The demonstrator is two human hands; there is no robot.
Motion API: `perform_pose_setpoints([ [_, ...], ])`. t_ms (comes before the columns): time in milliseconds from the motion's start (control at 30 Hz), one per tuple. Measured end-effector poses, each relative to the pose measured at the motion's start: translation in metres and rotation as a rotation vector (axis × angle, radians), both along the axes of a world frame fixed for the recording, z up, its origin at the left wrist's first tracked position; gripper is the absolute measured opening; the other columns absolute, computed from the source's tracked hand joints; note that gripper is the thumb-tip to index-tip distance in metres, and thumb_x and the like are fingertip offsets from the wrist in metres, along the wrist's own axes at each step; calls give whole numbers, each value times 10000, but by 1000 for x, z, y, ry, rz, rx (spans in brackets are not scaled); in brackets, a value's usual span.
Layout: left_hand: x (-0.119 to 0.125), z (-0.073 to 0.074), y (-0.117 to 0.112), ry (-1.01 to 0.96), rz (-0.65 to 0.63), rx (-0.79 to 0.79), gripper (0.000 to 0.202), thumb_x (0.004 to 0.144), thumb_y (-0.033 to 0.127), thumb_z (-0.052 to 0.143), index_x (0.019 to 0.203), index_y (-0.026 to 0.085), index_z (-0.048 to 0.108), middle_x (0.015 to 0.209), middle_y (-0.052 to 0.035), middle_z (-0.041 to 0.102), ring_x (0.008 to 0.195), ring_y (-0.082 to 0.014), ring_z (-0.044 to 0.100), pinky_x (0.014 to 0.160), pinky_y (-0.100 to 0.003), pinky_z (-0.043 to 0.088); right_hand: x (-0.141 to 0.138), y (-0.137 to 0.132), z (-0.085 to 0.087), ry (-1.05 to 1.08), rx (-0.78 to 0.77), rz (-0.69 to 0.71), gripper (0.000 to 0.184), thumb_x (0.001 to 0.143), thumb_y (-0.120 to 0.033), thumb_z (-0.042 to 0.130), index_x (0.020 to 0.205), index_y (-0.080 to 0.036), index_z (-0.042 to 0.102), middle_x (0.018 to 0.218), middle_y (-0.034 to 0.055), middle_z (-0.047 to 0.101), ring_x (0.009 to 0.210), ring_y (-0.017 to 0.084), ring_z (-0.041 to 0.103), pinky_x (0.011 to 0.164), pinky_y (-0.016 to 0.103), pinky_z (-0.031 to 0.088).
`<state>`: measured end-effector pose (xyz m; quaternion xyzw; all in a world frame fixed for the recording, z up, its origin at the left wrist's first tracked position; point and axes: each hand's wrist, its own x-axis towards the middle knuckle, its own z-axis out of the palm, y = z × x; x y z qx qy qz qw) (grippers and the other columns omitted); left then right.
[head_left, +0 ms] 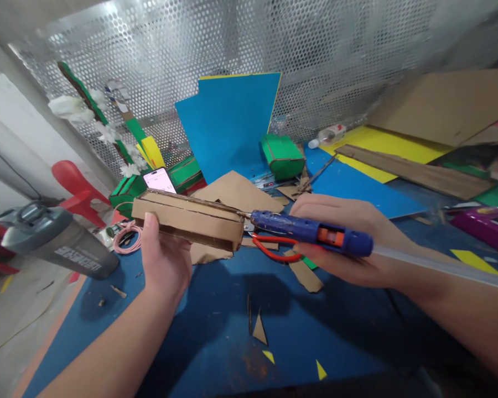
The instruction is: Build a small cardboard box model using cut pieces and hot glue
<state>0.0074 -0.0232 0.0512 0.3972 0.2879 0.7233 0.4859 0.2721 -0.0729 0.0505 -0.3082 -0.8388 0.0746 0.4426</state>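
My left hand (164,257) is closed around a long cardboard box (191,221), its thumb on the near side and its fingers hidden behind. The box is raised over the table, with a gap along its lower front side. In my right hand (344,221) is a blue hot glue gun (302,228), a clear glue stick (435,265) trailing from its back. The nozzle meets or nearly meets the box's upper right corner. Beneath the gun lie red-handled scissors (271,254), partly covered by it.
A grey shaker bottle (62,237) stands at the table's left edge. Behind are a phone (160,179), a green box (283,156), a blue board (236,121) and a plastic bottle (330,134). Cardboard scraps (260,330) litter the blue table (207,342). A purple object (481,226) lies right.
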Motion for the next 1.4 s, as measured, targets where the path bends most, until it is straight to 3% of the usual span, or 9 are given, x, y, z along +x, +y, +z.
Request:
perform_pose_setpoints([
  [100,-1,1,1,-11,-4,-11,519,749,642,885,1109,279,794,1102,-27,831,1010,-236,776,736,-277,624,1,-1,1,1,-8,0,136,1043,-309,644,923,-251,616,822,16,651,726,190,579,636,318,446],
  [300,-2,0,4,26,26,27,464,843,652,793,1108,271,780,1120,-39,830,1110,-265,783,874,-305,630,4,0,1,-16,-36,-11,128,1040,-309,654,935,-246,619,827,16,656,742,190,582,637,318,444],
  [500,-6,4,6,1,17,0,463,849,670,779,1098,279,776,1099,-30,833,1078,-262,791,769,-278,637,6,2,0,-9,-22,-64,149,1016,-324,661,906,-242,605,807,10,618,712,188,561,600,321,430],
  [967,-8,5,5,-36,22,-32,470,828,682,785,1043,264,767,1003,-16,813,982,-242,797,754,-273,635,5,-2,0,50,-12,-41,110,998,-217,667,912,-255,610,834,8,660,732,181,580,645,333,466],
  [1200,-8,6,4,-112,-27,-88,471,777,628,848,1041,245,777,969,-17,828,888,-230,798,724,-286,650,4,-1,2,41,-10,-52,98,1006,-261,672,925,-259,618,836,22,660,721,196,592,621,343,476],
  [1300,-9,3,5,-99,-59,-95,446,800,623,833,1059,263,777,992,-19,837,918,-247,806,733,-298,652,2,-2,3,37,12,-61,101,1011,-280,666,926,-269,613,825,21,665,705,204,599,619,350,479],
  [1400,-9,0,6,-67,-61,-103,436,838,619,797,1103,274,769,1049,-30,841,1011,-259,810,794,-299,650,0,-3,3,83,43,-160,89,1024,-265,653,942,-280,621,789,12,651,671,206,598,599,353,471],
])
